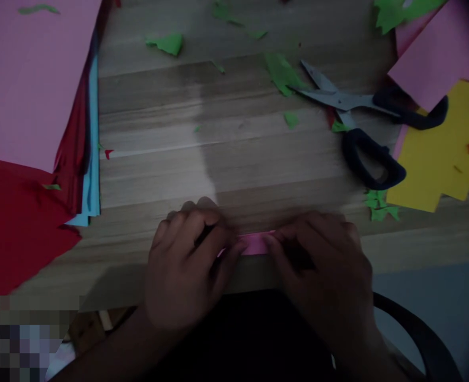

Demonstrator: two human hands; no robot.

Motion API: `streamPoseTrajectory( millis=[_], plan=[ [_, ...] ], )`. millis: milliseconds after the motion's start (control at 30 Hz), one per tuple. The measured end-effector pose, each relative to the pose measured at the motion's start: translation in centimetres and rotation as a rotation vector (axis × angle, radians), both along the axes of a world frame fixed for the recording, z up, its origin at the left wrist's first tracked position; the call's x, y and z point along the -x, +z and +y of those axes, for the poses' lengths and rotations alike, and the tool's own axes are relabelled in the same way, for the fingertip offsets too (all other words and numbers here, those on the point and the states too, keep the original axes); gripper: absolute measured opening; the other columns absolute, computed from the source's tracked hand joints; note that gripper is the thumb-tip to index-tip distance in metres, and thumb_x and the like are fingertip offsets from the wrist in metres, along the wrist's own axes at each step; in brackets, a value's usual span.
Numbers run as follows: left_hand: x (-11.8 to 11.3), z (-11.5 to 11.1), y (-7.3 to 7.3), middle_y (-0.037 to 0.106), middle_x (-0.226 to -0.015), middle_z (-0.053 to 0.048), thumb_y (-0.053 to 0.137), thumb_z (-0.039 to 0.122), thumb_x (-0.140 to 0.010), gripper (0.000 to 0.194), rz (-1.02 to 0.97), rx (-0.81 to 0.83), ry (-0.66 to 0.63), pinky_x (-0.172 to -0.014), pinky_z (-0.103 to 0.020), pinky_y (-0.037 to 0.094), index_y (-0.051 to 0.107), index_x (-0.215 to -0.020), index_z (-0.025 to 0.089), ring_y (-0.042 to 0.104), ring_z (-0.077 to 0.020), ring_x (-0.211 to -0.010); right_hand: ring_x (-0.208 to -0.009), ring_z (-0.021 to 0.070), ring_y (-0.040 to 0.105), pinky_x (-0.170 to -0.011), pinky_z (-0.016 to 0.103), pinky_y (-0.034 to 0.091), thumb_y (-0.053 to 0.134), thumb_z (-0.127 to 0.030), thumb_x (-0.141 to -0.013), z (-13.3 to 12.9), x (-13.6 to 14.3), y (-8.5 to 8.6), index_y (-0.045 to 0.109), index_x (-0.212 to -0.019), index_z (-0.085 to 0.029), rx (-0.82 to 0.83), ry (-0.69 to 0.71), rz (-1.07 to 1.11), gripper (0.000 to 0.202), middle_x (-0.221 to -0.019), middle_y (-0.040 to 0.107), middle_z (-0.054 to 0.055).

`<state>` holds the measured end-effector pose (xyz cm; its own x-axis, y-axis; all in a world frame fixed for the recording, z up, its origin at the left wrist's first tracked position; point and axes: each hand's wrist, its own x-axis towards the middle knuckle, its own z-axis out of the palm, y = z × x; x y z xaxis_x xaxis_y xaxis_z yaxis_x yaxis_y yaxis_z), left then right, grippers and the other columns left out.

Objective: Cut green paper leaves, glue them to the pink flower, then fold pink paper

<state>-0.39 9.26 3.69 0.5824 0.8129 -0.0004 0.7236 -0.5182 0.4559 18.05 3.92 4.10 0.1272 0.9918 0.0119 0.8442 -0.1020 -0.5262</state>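
Note:
A narrow strip of pink paper is stretched between my two hands, close to the front edge of the table. My left hand pinches its left end between thumb and fingers. At the other end, my right hand grips the strip the same way. Only the middle of the strip shows; its ends are hidden by my fingers. Beyond my right hand lies a pair of scissors with dark handles, its blades parted and pointing left.
On the left is a stack of pink, red and light blue paper. Yellow paper and pink pieces lie at the right. Green scraps are scattered over the wooden table.

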Motion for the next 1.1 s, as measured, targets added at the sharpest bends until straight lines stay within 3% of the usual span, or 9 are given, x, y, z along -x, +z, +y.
streamPoseTrajectory(
  millis=[233, 533, 767, 900, 1100],
  plan=[
    [0.4, -0.2, -0.7, 0.064, -0.091, -0.005, 0.068, 0.03, -0.089, 0.008, 0.016, -0.038, 0.0, -0.066, -0.038, 0.037, 0.065, -0.085, 0.024, 0.055, -0.0228, -0.08, -0.067, 0.0168, 0.057, -0.073, 0.036, 0.036, 0.061, -0.028, -0.094, 0.5, -0.3, 0.3, 0.057, -0.071, -0.024, 0.02, 0.026, 0.008, 0.024, -0.069, 0.063, -0.001],
    [0.4, -1.0, -0.7, 0.065, -0.097, -0.007, 0.068, 0.034, -0.089, 0.014, 0.032, -0.033, 0.114, -0.069, -0.041, 0.034, 0.06, -0.086, 0.024, 0.055, -0.0257, -0.085, -0.068, 0.0165, 0.058, -0.074, 0.036, 0.036, 0.063, -0.028, -0.093, 0.4, 0.0, 0.3, 0.059, -0.071, -0.022, 0.047, 0.003, 0.025, 0.022, -0.071, 0.061, -0.002],
    [0.5, -0.9, -0.3, 0.069, -0.101, -0.006, 0.065, 0.032, -0.091, 0.01, 0.022, -0.002, 0.081, -0.072, -0.043, 0.039, 0.067, -0.099, 0.027, 0.058, -0.0264, -0.088, -0.07, 0.0166, 0.058, -0.073, 0.036, 0.035, 0.062, -0.029, -0.094, 0.4, -0.1, 0.3, 0.058, -0.073, -0.023, 0.051, 0.02, 0.021, 0.022, -0.07, 0.061, -0.002],
    [0.6, -0.6, 0.2, 0.071, -0.1, -0.001, 0.064, 0.023, -0.091, 0.023, -0.05, 0.002, 0.001, -0.075, -0.043, 0.04, 0.066, -0.111, 0.034, 0.059, -0.0235, -0.083, -0.07, 0.017, 0.058, -0.074, 0.036, 0.036, 0.062, -0.029, -0.094, 0.2, -0.2, 0.2, 0.058, -0.075, -0.023, 0.059, 0.023, 0.009, 0.02, -0.072, 0.061, -0.002],
    [1.1, -0.3, 0.6, 0.073, -0.102, -0.002, 0.057, 0.025, -0.094, 0.023, -0.124, 0.112, 0.02, -0.077, -0.044, 0.043, 0.063, -0.116, 0.03, 0.062, -0.0246, -0.09, -0.07, 0.0174, 0.057, -0.073, 0.037, 0.035, 0.064, -0.029, -0.093, -0.1, -0.2, -0.2, 0.057, -0.074, -0.023, 0.03, 0.021, -0.002, 0.022, -0.071, 0.06, -0.001]
  ],
)
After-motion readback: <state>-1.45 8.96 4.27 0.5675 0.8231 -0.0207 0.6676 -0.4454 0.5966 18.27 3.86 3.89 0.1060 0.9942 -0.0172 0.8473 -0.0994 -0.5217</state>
